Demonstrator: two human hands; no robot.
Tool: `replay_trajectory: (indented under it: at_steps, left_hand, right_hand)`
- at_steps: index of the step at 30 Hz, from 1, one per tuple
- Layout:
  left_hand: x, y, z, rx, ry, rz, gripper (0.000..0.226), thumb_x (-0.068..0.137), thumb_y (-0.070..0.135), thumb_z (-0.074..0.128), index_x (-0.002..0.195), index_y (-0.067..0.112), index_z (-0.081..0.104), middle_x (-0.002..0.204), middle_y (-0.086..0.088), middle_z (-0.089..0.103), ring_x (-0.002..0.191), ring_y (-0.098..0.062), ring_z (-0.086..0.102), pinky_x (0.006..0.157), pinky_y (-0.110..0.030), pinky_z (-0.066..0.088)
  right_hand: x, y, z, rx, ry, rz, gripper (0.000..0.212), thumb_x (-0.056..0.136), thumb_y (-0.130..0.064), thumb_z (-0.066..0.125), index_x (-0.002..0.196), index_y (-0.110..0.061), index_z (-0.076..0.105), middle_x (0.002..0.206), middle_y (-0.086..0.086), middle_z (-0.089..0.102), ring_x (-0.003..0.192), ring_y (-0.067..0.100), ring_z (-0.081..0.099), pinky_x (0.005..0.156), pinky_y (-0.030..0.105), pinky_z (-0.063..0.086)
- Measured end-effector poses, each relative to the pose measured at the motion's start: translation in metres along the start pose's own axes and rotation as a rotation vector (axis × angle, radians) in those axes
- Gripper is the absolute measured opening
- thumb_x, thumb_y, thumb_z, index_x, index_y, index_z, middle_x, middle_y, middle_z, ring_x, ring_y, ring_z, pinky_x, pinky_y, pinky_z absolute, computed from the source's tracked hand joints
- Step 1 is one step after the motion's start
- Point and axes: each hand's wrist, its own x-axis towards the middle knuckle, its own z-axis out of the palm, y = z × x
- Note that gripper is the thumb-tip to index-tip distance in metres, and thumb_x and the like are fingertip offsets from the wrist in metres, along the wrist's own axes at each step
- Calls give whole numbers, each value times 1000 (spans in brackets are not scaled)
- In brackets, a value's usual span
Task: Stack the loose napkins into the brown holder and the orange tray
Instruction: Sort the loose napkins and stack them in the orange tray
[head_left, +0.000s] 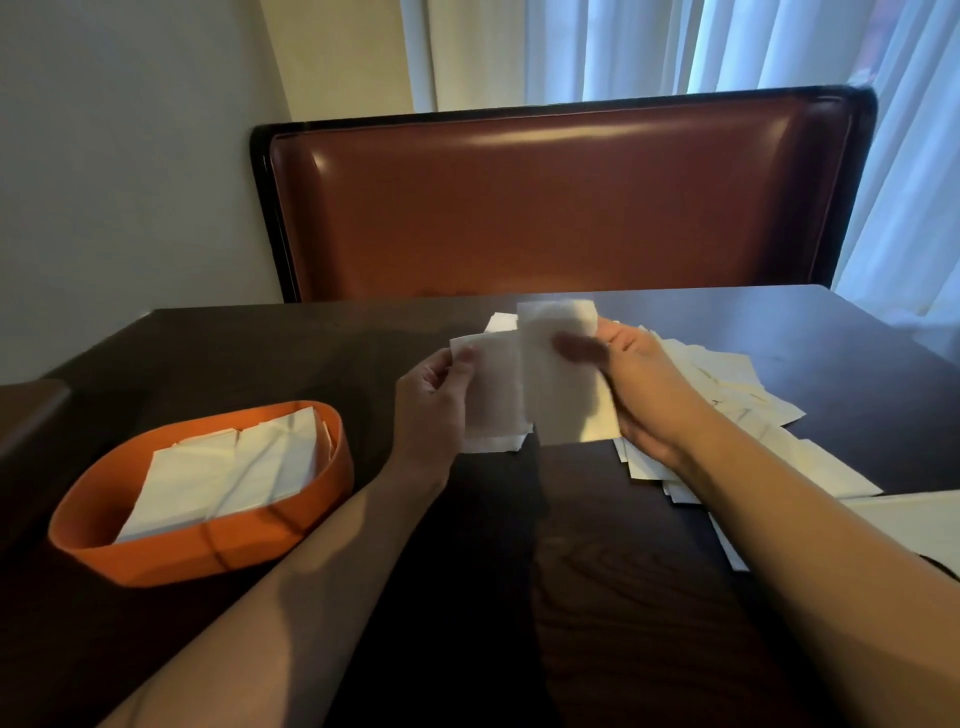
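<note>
Two hands: both are raised above the dark table (363, 338), each holding a white napkin.
Left hand (434, 402): its thumb and curled fingers pinch the left edge of a napkin (493, 395), which hangs upright in front of the palm.
Right hand (631, 384): its thumb lies across the front of a second napkin (558, 374), with the fingers behind, clamped on the sheet; this napkin overlaps the right edge of the first.
Loose napkins (737, 405): a scattered pile lies flat on the table at the right, behind and under the right forearm, reaching toward the near right edge.
Orange tray (218, 551): it sits on the table at the near left, well apart from the hands, with a stack of folded napkins (228, 473) inside it.
Far side: a brown padded seat back (561, 208) stands beyond the table, with pale curtains (675, 47) behind it.
</note>
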Motion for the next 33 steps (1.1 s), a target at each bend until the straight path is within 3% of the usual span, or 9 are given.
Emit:
replay_trajectory:
  at_steps: [3, 6, 9, 13, 16, 22, 28, 31, 33]
  left_hand:
    - [-2, 4, 0, -112, -18, -118, 25, 102, 30, 51, 86, 27, 70, 86, 6, 70, 94, -22, 64, 92, -54, 54]
    - [1, 2, -1, -232, -38, -179, 25, 102, 28, 49, 98, 18, 72, 100, -9, 72, 99, -28, 65, 89, -53, 54]
    - [3, -2, -2, -301, -102, -244, 35, 104, 33, 44, 117, 13, 69, 118, -17, 67, 113, -33, 62, 95, -53, 53]
    - [4, -3, 1, -370, -117, -291, 44, 104, 36, 42, 121, 5, 67, 118, -22, 67, 116, -38, 61, 97, -56, 50]
    - [1, -3, 1, -354, -156, -283, 51, 98, 44, 47, 120, 2, 65, 115, -23, 68, 107, -36, 66, 90, -53, 55]
    - [1, -7, 2, -371, -146, -293, 39, 101, 29, 50, 117, -2, 67, 106, -24, 68, 86, -26, 67, 62, -33, 57]
    - [2, -7, -1, -423, -162, -333, 39, 103, 28, 45, 122, -1, 64, 114, -24, 67, 96, -26, 67, 67, -32, 57]
    - [2, -8, -1, -430, -160, -341, 39, 103, 28, 46, 121, 0, 65, 117, -24, 67, 95, -26, 67, 70, -34, 57]
    - [3, -9, -1, -405, -175, -336, 37, 102, 30, 46, 119, 4, 67, 115, -21, 69, 96, -25, 68, 74, -37, 56]
  right_hand:
    - [2, 17, 14, -56, 37, -47, 29, 90, -15, 68, 115, -1, 68, 107, 15, 73, 97, 23, 69, 77, 34, 59]
    - [6, 29, 26, -121, 116, -90, 19, 87, -9, 71, 102, 2, 71, 96, 17, 73, 80, 14, 70, 64, 25, 56]
    - [13, 37, 31, -159, 127, -80, 6, 82, -9, 74, 88, -11, 71, 79, -1, 74, 74, 7, 70, 62, 21, 56]
    - [16, 42, 30, -195, 154, -55, 15, 74, -19, 80, 83, -13, 70, 83, 0, 73, 79, 15, 71, 64, 26, 58]
    - [14, 41, 30, -271, 231, -73, 21, 75, -18, 83, 81, -6, 67, 80, 5, 69, 74, 16, 66, 67, 34, 58]
    - [10, 44, 31, -745, 323, -463, 38, 72, -19, 84, 91, -21, 51, 87, -9, 52, 75, 2, 47, 61, 11, 39]
    - [13, 51, 29, -899, 245, -592, 30, 78, -22, 79, 105, -17, 68, 108, -9, 47, 99, 15, 55, 70, 38, 58]
    - [14, 50, 28, -892, 261, -629, 30, 77, -19, 77, 105, -16, 69, 108, -7, 47, 99, 14, 54, 70, 36, 57]
    - [14, 48, 27, -914, 264, -695, 25, 78, -17, 75, 102, -14, 70, 108, -2, 49, 100, 14, 51, 74, 24, 51]
